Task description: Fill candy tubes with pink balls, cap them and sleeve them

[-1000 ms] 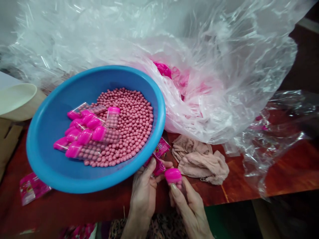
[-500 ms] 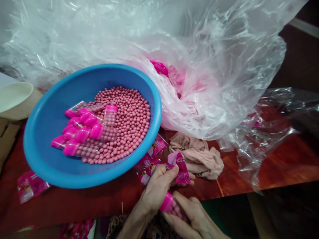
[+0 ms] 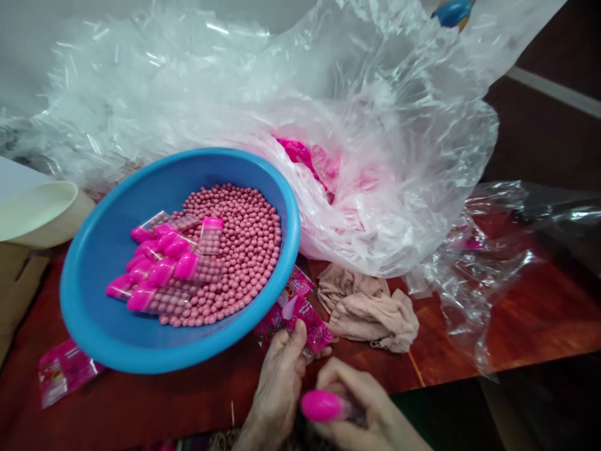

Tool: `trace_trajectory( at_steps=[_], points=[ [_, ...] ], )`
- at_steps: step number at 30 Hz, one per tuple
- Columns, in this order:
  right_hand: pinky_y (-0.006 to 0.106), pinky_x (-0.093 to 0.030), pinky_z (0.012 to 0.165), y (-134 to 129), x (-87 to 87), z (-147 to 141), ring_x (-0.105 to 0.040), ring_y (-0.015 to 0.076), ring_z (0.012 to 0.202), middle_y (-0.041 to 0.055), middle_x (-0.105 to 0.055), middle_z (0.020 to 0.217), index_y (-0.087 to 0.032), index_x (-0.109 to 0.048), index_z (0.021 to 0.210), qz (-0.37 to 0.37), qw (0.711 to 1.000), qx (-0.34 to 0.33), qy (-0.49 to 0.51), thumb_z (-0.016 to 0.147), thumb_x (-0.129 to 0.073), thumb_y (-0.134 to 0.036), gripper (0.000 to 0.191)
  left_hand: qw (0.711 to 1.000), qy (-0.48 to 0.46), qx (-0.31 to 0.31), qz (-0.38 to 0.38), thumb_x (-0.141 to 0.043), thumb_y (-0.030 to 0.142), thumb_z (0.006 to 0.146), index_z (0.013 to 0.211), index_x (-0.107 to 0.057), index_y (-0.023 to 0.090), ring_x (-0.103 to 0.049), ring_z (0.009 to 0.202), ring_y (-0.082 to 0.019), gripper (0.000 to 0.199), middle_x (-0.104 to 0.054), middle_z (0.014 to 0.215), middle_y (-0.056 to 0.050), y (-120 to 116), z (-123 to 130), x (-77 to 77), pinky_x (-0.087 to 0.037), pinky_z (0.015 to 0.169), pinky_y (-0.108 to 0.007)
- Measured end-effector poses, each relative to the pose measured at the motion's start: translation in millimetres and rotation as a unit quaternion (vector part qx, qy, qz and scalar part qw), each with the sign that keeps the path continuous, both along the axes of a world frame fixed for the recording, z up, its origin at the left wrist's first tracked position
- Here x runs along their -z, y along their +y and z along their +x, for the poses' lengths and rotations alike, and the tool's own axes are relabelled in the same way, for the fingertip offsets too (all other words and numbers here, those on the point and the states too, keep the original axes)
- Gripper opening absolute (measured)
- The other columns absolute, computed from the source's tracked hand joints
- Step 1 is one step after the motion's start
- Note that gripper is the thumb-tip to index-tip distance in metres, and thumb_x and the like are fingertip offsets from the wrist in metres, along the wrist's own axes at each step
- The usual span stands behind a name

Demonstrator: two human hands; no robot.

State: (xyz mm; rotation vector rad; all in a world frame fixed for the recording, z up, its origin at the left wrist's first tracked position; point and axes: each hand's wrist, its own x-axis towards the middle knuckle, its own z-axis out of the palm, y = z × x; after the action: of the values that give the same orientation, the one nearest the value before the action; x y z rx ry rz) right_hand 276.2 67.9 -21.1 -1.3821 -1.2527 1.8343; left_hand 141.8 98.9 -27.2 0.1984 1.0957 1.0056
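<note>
My left hand (image 3: 282, 379) is closed on a shiny pink printed packet (image 3: 315, 327), with the thumb pressed on its near edge. In my right hand (image 3: 369, 401) is a small clear tube with a pink rounded cap (image 3: 322, 406); the cap points left, and fingers hide most of the tube. To the upper left stands a blue basin (image 3: 173, 360) holding many pink beads or balls (image 3: 244, 244). On top of them lies a heap of capped tubes (image 3: 162, 269) filled with the same balls. More pink packets (image 3: 300, 283) lie by the basin's right rim.
A crumpled beige cloth (image 3: 370, 307) lies right of the packets. Behind it spreads a large clear plastic bag (image 3: 370, 232) with pink pieces inside. Far left are a cream bowl (image 3: 47, 216) and cardboard (image 3: 19, 275). Another packet (image 3: 68, 369) lies on the red table (image 3: 169, 413).
My hands have drawn apart. The tube has come away from beside my left palm and turned in my right hand. The packet has shifted slightly left, still held. The camera view has shifted.
</note>
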Motion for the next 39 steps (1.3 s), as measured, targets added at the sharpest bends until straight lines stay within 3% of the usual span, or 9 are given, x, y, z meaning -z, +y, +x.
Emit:
trace_trajectory(
  at_steps=[4, 7, 14, 20, 23, 28, 33, 37, 39],
  points=[
    [0.017, -0.044, 0.052, 12, 5.6, 23, -0.053, 0.0091, 0.054, -0.0047, -0.061, 0.059, -0.019, -0.064, 0.072, 0.003, 0.983, 0.182, 0.011, 0.069, -0.077, -0.027, 0.016, 0.997, -0.051, -0.034, 0.039, -0.061, 0.042, 0.085, 0.093, -0.075, 0.013, -0.060, 0.112, -0.031, 0.033, -0.075, 0.103, -0.014, -2, 3, -9.2, -0.044, 0.096, -0.044],
    [0.019, -0.049, 0.051, 8, 12.3, 19, -0.058, 0.0118, 0.052, -0.0012, -0.066, 0.057, -0.018, -0.068, 0.070, 0.051, 0.964, 0.262, 0.009, 0.069, -0.077, -0.028, 0.015, 0.996, -0.071, -0.023, 0.047, -0.059, 0.039, 0.087, 0.094, -0.076, 0.015, -0.056, 0.118, -0.030, 0.030, -0.074, 0.109, -0.013, -3, 4, -16.2, -0.039, 0.101, -0.045],
    [0.023, -0.053, 0.069, 12, 10.8, -8, -0.063, 0.0154, 0.071, -0.0018, -0.066, 0.069, -0.022, -0.065, 0.065, 0.185, 0.922, 0.338, 0.036, 0.065, -0.078, -0.017, 0.013, 0.988, -0.142, -0.016, 0.062, -0.062, 0.041, 0.084, 0.100, -0.076, 0.015, -0.052, 0.123, -0.032, 0.034, -0.073, 0.112, -0.014, -15, 13, -14.1, -0.033, 0.107, -0.046],
    [0.022, -0.052, 0.065, 8, 6.6, -13, -0.062, 0.0147, 0.066, -0.0019, -0.066, 0.065, -0.021, -0.066, 0.066, 0.219, 0.901, 0.374, 0.024, 0.067, -0.076, -0.015, 0.012, 0.984, -0.164, 0.003, 0.066, -0.065, 0.046, 0.080, 0.096, -0.077, 0.018, -0.051, 0.123, -0.033, 0.035, -0.074, 0.108, -0.012, -23, 18, -10.4, -0.032, 0.108, -0.049],
    [0.021, -0.052, 0.063, 5, 5.0, -15, -0.062, 0.0144, 0.065, -0.0017, -0.068, 0.067, -0.021, -0.067, 0.067, 0.209, 0.903, 0.376, 0.017, 0.067, -0.076, -0.016, 0.011, 0.990, -0.124, -0.014, 0.071, -0.068, 0.045, 0.078, 0.096, -0.077, 0.017, -0.054, 0.120, -0.034, 0.035, -0.074, 0.107, -0.014, -25, 17, -9.7, -0.035, 0.106, -0.049],
    [0.018, -0.049, 0.053, 7, 8.5, -10, -0.056, 0.0117, 0.057, -0.0037, -0.063, 0.060, -0.020, -0.069, 0.067, 0.169, 0.912, 0.374, 0.013, 0.066, -0.078, -0.020, 0.009, 0.973, 0.088, -0.156, 0.147, -0.081, 0.032, 0.066, 0.105, -0.069, 0.026, -0.065, 0.103, -0.024, 0.042, -0.074, 0.109, -0.007, -27, 4, -8.5, -0.050, 0.086, -0.030],
    [0.019, -0.046, 0.049, 5, 9.2, -11, -0.052, 0.0110, 0.053, -0.0043, -0.059, 0.057, -0.020, -0.070, 0.065, 0.128, 0.933, 0.337, 0.022, 0.063, -0.079, -0.023, 0.009, 0.949, 0.217, -0.138, 0.183, -0.082, 0.031, 0.065, 0.077, -0.075, 0.019, -0.066, 0.085, -0.019, 0.018, -0.074, 0.089, -0.005, -25, -5, -14.7, -0.052, 0.073, -0.021],
    [0.022, -0.049, 0.049, 1, 9.0, -17, -0.054, 0.0126, 0.052, -0.0028, -0.061, 0.058, -0.018, -0.071, 0.070, 0.095, 0.941, 0.324, 0.025, 0.063, -0.079, -0.026, 0.013, 0.931, 0.266, -0.191, 0.159, -0.085, 0.024, 0.059, 0.091, -0.072, 0.023, -0.066, 0.082, -0.018, 0.034, -0.073, 0.091, -0.003, -26, -5, -16.6, -0.053, 0.070, -0.022],
    [0.022, -0.049, 0.050, 1, 9.6, -19, -0.054, 0.0127, 0.052, -0.0025, -0.061, 0.058, -0.018, -0.071, 0.070, 0.090, 0.942, 0.321, 0.024, 0.063, -0.079, -0.027, 0.014, 0.917, 0.306, -0.205, 0.153, -0.085, 0.021, 0.058, 0.086, -0.070, 0.024, -0.066, 0.084, -0.019, 0.031, -0.071, 0.095, -0.003, -25, -8, -16.2, -0.052, 0.067, -0.022]
  ],
)
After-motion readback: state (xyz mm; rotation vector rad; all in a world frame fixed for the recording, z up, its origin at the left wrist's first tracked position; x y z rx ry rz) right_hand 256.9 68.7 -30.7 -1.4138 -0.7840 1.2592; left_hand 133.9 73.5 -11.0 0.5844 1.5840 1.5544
